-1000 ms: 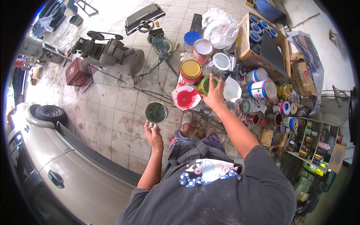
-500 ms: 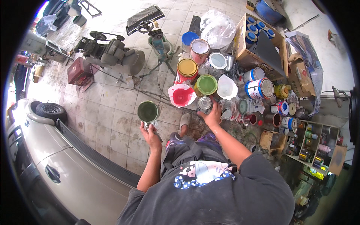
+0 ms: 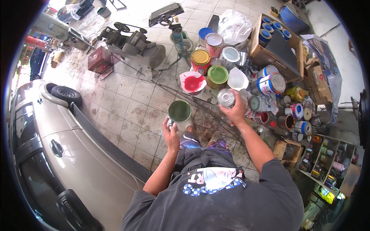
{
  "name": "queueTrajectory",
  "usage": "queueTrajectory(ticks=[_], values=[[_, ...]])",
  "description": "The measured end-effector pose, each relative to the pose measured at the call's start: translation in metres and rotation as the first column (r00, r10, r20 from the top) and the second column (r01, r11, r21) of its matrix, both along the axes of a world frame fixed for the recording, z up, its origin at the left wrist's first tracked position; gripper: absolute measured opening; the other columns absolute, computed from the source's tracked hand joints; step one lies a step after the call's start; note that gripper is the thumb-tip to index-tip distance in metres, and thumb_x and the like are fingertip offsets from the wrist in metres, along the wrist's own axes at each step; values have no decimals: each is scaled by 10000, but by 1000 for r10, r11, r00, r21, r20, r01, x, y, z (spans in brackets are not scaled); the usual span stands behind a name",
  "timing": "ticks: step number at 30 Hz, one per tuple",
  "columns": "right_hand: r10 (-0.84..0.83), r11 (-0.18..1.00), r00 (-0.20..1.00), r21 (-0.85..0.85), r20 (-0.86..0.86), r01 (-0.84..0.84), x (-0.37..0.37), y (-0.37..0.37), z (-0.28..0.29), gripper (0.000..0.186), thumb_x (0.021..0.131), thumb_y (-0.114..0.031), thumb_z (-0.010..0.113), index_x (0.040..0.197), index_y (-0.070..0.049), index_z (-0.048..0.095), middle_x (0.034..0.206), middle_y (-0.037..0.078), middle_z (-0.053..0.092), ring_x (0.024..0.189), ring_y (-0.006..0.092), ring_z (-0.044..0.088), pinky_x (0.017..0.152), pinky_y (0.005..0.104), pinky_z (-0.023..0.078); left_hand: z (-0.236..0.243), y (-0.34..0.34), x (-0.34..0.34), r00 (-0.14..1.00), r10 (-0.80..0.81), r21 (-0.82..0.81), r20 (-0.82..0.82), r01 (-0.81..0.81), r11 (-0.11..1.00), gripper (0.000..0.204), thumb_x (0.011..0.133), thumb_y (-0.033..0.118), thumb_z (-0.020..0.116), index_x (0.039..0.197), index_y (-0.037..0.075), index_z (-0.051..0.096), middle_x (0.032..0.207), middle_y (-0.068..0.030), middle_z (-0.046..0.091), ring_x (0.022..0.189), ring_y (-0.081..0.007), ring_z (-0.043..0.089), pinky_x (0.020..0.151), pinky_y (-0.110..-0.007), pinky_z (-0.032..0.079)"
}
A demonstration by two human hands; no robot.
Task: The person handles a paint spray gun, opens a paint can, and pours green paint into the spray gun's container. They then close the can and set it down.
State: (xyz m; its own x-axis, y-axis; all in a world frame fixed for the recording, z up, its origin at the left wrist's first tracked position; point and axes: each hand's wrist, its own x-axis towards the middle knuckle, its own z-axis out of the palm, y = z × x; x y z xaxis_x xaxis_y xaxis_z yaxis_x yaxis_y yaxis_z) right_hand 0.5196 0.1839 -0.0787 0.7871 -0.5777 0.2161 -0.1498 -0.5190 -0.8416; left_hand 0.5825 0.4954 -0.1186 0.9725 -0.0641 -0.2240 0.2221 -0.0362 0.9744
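Observation:
My left hand [image 3: 170,133] is closed under a round cup [image 3: 179,103] that has dark green inside. A shiny metal part shows beside the fingers, though the grip is partly hidden. My right hand [image 3: 236,111] is wrapped round a small silver metal can [image 3: 226,97], lifted and tilted, its round top facing up. Just beyond it stand a paint can with a green top [image 3: 218,74], a white cup with red paint [image 3: 193,83] and an empty-looking white cup [image 3: 237,79].
More paint cans, such as one with a yellow lid [image 3: 200,57], crowd the bench. A cardboard box [image 3: 275,61] holds blue-capped cans. At the left stands a beige car [image 3: 77,154]. A compressor [image 3: 135,48] sits on the tiled floor, and a shelf of bottles [image 3: 327,161] is at right.
My right hand has lifted the silver can off the crowded bench and drawn it nearer. The cup in my left hand has shifted right in the picture as the whole view moved.

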Motion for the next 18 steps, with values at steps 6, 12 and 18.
queueTrajectory(ticks=[6, 12, 18], values=[[-74, 993, 989, 78, -129, 84, -46, -9, 54, 838, 641, -193, 918, 1392, -124, 553, 1308, 128, 671, 1232, 310, 656, 1065, 405, 502, -3, -16, 12, 982, -161, -33, -95, 159, 987, 509, 1014, 94, 605, 1500, 44, 463, 971, -39, 584, 811, -107, 534, 742, -272, 472], [-102, 994, 976, -51, -190, 94, -73, 18, 36, 822, 656, -222, 921, 1381, -110, 551, 1303, 144, 674, 1236, 329, 649, 1065, 417, 497, -3, -10, 36, 886, -463, -89, 8, 462, 883, 503, 1019, 90, 596, 1498, 33, 455, 1022, -52, 594, 830, -109, 535, 746, -270, 471], [-387, 919, 900, -12, -202, 393, -128, 26, 0, 825, 628, -250, 949, 1337, -54, 576, 1242, 182, 681, 1184, 364, 657, 1026, 442, 506, -18, -29, 53, 761, -643, -132, -89, 631, 764, 468, 1011, 88, 595, 1460, 37, 471, 924, -27, 579, 801, -100, 527, 710, -260, 442]])
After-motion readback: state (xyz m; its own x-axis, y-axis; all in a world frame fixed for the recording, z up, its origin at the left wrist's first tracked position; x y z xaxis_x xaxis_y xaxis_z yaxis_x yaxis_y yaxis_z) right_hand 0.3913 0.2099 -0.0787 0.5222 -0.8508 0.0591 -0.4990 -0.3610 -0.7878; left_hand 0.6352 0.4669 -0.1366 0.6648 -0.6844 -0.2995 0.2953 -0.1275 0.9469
